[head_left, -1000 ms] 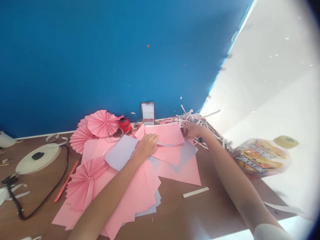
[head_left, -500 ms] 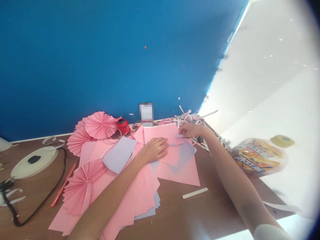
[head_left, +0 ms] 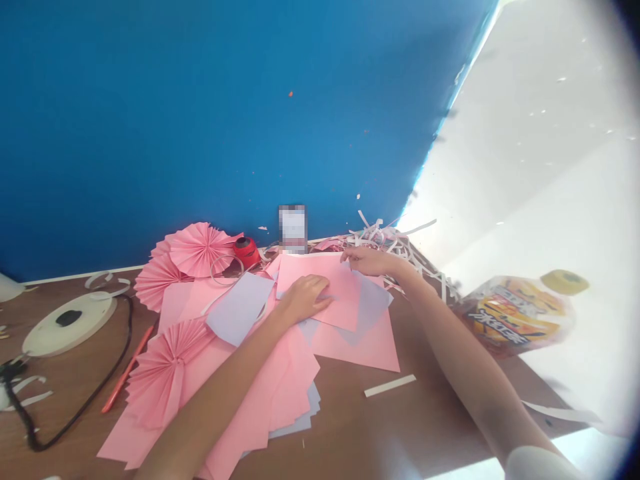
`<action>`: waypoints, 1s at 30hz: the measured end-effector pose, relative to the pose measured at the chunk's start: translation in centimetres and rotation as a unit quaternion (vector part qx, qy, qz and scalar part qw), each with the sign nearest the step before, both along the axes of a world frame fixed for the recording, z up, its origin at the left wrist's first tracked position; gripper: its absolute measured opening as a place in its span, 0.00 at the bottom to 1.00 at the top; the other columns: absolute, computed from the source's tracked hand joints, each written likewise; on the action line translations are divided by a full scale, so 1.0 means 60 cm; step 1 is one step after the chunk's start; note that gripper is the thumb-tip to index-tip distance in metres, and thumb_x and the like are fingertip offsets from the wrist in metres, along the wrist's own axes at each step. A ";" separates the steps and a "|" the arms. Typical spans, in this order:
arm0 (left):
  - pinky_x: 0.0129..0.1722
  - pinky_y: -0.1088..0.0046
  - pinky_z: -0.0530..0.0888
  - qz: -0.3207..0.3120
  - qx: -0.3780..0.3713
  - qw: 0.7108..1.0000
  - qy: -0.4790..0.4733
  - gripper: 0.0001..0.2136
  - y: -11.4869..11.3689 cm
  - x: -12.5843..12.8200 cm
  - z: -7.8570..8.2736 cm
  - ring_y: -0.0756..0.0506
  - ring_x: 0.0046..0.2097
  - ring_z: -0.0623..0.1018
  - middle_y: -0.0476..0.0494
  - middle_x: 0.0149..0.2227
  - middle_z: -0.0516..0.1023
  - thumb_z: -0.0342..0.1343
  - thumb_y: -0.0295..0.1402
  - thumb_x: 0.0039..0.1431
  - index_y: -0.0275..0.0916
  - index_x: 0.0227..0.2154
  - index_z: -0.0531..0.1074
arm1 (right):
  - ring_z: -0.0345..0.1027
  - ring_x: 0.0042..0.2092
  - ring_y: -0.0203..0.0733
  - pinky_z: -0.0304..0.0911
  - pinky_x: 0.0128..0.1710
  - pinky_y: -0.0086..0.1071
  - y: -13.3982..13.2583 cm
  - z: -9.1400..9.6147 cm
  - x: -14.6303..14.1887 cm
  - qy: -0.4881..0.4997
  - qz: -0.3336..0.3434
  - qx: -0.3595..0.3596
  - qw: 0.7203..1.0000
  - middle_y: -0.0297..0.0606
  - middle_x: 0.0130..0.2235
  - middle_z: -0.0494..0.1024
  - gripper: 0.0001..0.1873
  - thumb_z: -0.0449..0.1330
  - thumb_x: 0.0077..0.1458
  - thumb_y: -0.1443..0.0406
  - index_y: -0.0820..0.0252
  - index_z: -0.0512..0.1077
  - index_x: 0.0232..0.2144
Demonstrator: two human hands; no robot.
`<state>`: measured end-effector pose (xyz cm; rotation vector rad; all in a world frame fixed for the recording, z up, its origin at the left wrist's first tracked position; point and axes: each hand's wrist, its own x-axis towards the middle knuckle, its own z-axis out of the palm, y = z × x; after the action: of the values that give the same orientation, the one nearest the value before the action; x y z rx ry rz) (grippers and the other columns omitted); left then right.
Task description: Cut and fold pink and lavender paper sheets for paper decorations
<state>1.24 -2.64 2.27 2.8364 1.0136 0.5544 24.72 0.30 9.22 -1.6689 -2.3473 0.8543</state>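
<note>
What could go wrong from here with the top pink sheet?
1. The pink sheet lies on a loose stack; under the left hand it may slide and skew.
2. The right hand at its far corner sits beside paper strips, which could get caught under it.

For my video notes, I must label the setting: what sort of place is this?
Probably a paper-craft work table, at home or in a classroom: pink paper sheets, folded pink fans and cut paper strips lie on it.
</note>
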 end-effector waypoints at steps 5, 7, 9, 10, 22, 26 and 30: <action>0.37 0.67 0.68 0.062 0.045 0.996 0.048 0.16 -0.013 0.011 0.001 0.42 0.40 0.73 0.40 0.37 0.75 0.49 0.46 0.61 0.37 0.35 0.71 | 0.64 0.33 0.37 0.57 0.32 0.28 -0.001 0.000 -0.011 0.050 0.011 0.058 0.997 0.34 0.30 0.72 0.09 0.50 0.56 0.61 0.58 0.67 0.28; 0.35 0.67 0.67 0.089 0.059 0.992 0.063 0.17 -0.018 0.016 0.000 0.42 0.39 0.73 0.40 0.35 0.74 0.48 0.46 0.62 0.37 0.33 0.72 | 0.64 0.34 0.37 0.57 0.33 0.28 -0.002 -0.001 -0.014 0.064 0.012 0.065 0.996 0.34 0.31 0.73 0.10 0.50 0.56 0.60 0.58 0.67 0.27; 0.33 0.66 0.66 0.113 0.067 0.989 0.071 0.18 -0.023 0.020 0.000 0.42 0.37 0.73 0.39 0.33 0.74 0.47 0.47 0.62 0.37 0.31 0.72 | 0.64 0.33 0.37 0.57 0.32 0.28 -0.003 -0.003 -0.018 0.082 0.007 0.071 0.994 0.34 0.31 0.74 0.11 0.51 0.56 0.60 0.58 0.69 0.29; 0.33 0.66 0.66 0.127 0.068 0.987 0.073 0.19 -0.025 0.022 0.000 0.42 0.37 0.73 0.39 0.33 0.74 0.47 0.48 0.62 0.37 0.31 0.72 | 0.64 0.33 0.37 0.57 0.32 0.28 -0.003 -0.004 -0.020 0.089 0.007 0.076 0.993 0.34 0.31 0.74 0.11 0.51 0.55 0.59 0.58 0.70 0.29; 0.42 0.61 0.68 0.176 0.062 0.981 0.043 0.11 -0.044 0.038 -0.007 0.38 0.46 0.72 0.35 0.43 0.74 0.52 0.38 0.60 0.36 0.38 0.71 | 0.57 0.19 0.32 0.53 0.20 0.27 -0.019 -0.066 -0.041 0.347 -0.219 0.058 0.910 0.29 0.19 0.68 0.11 0.53 0.54 0.56 0.57 0.60 0.27; 0.53 0.65 0.65 0.065 0.037 0.997 -0.006 0.12 -0.029 0.036 -0.021 0.42 0.55 0.68 0.39 0.54 0.70 0.49 0.25 0.58 0.38 0.43 0.70 | 0.61 0.20 0.35 0.55 0.19 0.28 -0.052 -0.115 -0.046 0.451 -0.290 0.021 0.844 0.31 0.21 0.71 0.10 0.54 0.53 0.56 0.55 0.60 0.28; 0.49 0.63 0.67 0.066 0.025 0.997 -0.008 0.10 -0.022 0.034 -0.024 0.41 0.52 0.70 0.40 0.50 0.73 0.49 0.25 0.57 0.39 0.40 0.70 | 0.69 0.28 0.40 0.61 0.25 0.31 -0.080 -0.145 -0.052 0.406 -0.304 0.088 0.857 0.34 0.27 0.74 0.09 0.52 0.55 0.57 0.54 0.60 0.28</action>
<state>3.25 -3.93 0.82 2.8165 1.2084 0.6217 21.58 -4.50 0.52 -1.4213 -1.1966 0.9116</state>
